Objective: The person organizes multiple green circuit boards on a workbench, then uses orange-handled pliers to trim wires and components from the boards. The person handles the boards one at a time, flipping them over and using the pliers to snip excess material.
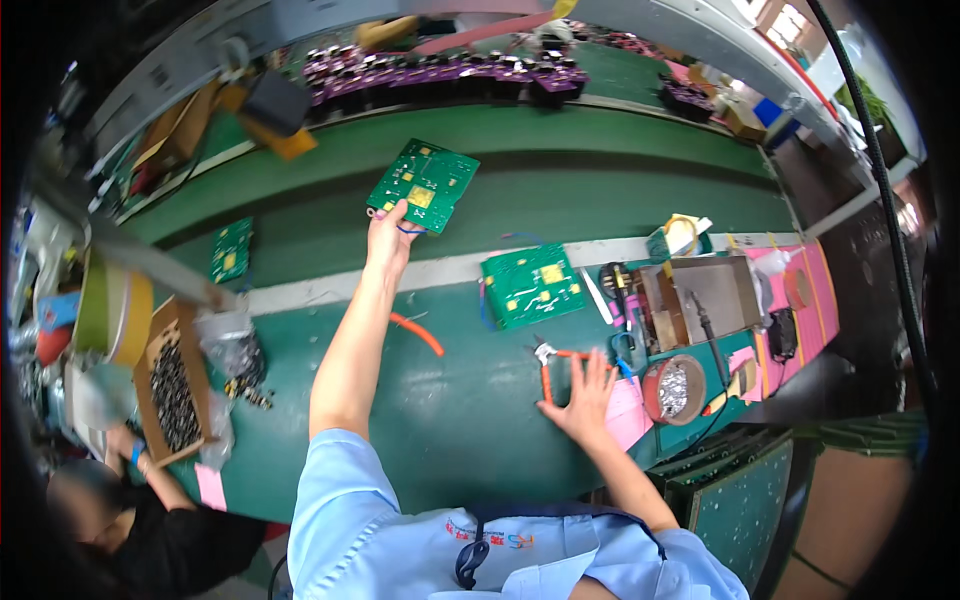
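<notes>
My left hand (388,238) is stretched far forward, its thumb and fingers closed on the near edge of a green circuit board (450,178) with gold pads. The board is held tilted over the green surface beyond the table's light strip. My right hand (585,408) is low over the table with its fingers spread. Beside its fingertips lies a pair of orange-handled cutters (545,372); whether the fingers touch a handle is hard to tell. A second green circuit board (536,286) rests flat on the table farther off.
To the right are a metal tray (712,290), a soldering iron (703,318) and a round tin (674,388). At left stands a cardboard box (205,385) of small dark parts; an orange tube (418,333) lies mid-table. Another person's arm (165,485) reaches in at lower left.
</notes>
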Available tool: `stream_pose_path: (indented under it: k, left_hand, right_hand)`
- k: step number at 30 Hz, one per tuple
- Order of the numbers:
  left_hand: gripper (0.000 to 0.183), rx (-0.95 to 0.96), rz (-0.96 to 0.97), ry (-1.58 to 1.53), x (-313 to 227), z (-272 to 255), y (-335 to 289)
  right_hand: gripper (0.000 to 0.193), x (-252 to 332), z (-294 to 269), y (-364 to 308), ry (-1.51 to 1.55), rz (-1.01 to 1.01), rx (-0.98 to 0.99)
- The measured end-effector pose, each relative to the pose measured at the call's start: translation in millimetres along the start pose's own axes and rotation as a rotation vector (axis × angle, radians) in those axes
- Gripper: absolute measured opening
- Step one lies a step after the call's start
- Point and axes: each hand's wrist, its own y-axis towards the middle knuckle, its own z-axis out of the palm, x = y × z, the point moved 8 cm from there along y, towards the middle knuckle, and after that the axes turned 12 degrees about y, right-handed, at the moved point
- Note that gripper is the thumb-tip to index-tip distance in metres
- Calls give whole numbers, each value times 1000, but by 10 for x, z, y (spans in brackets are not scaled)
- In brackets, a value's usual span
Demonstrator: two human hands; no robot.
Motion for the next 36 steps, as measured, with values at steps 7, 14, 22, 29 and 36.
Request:
stream_pose_path:
  k: [7,14,22,29,36]
  left_hand:
    - [26,-210,132,-188,-382,-186,-1667]
    - [29,-386,209,-228,-338,-134,-2651]
    - [30,-418,262,-102,-173,91,-3171]
    - [24,-411,260,-35,-170,240,-3327]
    - [22,-417,244,38,-152,288,-3276]
  right_hand:
    - [103,-133,119,39,-61,76,268]
    - [59,19,35,56,38,-126,209]
    - [59,-322,63,-174,1765,661,675]
    - [59,-124,-147,-297,2209,510,939]
    - [65,40,-377,-458,1952,394,951]
